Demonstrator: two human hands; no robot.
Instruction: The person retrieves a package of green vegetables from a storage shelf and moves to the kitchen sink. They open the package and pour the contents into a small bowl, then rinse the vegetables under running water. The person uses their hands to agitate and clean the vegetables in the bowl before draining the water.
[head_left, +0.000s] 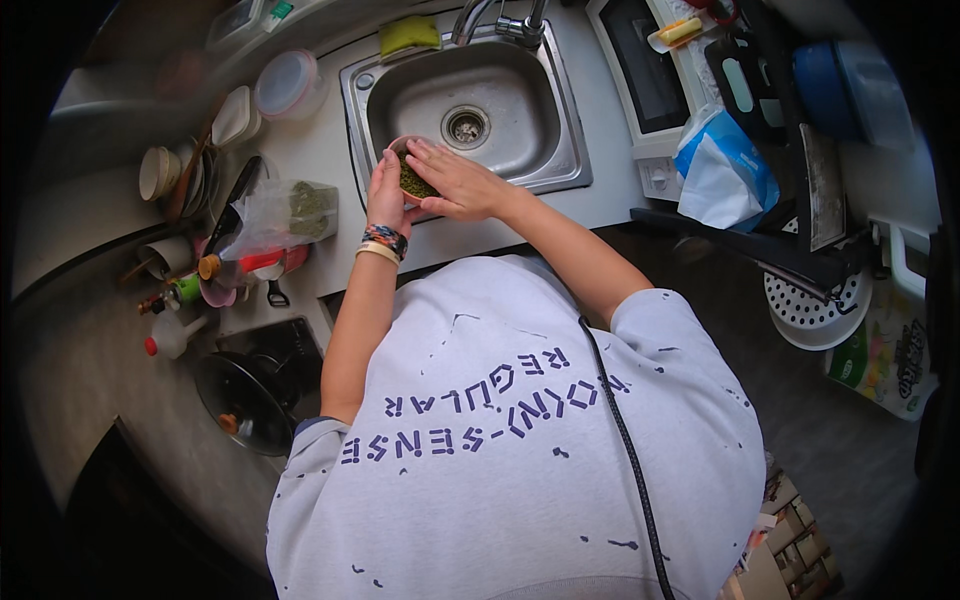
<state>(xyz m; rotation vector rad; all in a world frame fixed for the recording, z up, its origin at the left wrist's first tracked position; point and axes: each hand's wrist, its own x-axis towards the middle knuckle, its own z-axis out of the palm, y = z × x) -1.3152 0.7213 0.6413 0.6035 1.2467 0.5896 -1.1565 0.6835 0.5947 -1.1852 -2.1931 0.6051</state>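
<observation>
My left hand (386, 191) grips the side of a small pinkish-orange bowl (399, 141) over the near left edge of the sink. Small green beans (414, 182), which look like mung beans, lie in the bowl. Across the bowl's right side rests my right hand (461, 182), palm down and flat. Its fingertips reach the far rim and its thumb lies apart, near the close rim. The right hand hides part of the beans. A stainless steel sink (517, 142) with a drain strainer (466, 127) is just beyond my hands.
A clear plastic bag (311, 210) with green contents stands left of my left wrist. Lidded plastic containers (289, 86) and stacked bowls (159, 172) are farther left. The faucet (520, 30) and a yellow-green sponge (409, 36) sit behind the sink. A microwave oven (645, 60) stands right.
</observation>
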